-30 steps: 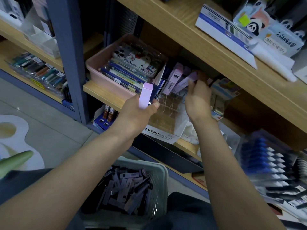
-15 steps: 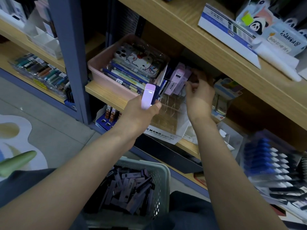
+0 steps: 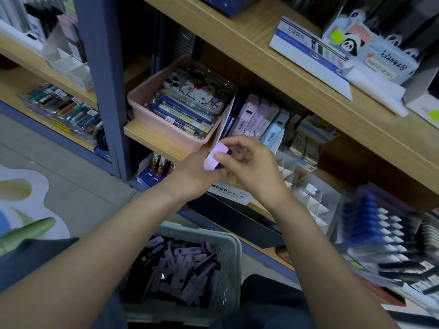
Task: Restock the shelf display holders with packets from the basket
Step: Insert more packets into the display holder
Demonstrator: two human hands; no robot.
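My left hand (image 3: 193, 176) holds a pale purple packet (image 3: 213, 159) upright in front of the middle shelf. My right hand (image 3: 249, 166) has its fingertips pinched on the upper part of the same packet. Behind both hands stands a clear display holder (image 3: 237, 153), mostly hidden, with a row of purple and light blue packets (image 3: 259, 119) standing in it. Below, between my arms, a pale green basket (image 3: 231, 252) holds several dark purple packets (image 3: 180, 262) in a loose heap.
A pink tray (image 3: 147, 103) of pens and a cartoon cat case sits left of the holder. White divider racks (image 3: 306, 198) and blue-capped pens (image 3: 375, 222) lie to the right. A blue upright post (image 3: 102, 86) stands left; panda boxes (image 3: 370, 51) sit on the shelf above.
My right hand drew back from the packets in the holder and came to the purple packet in my left hand. The left hand lowered slightly.
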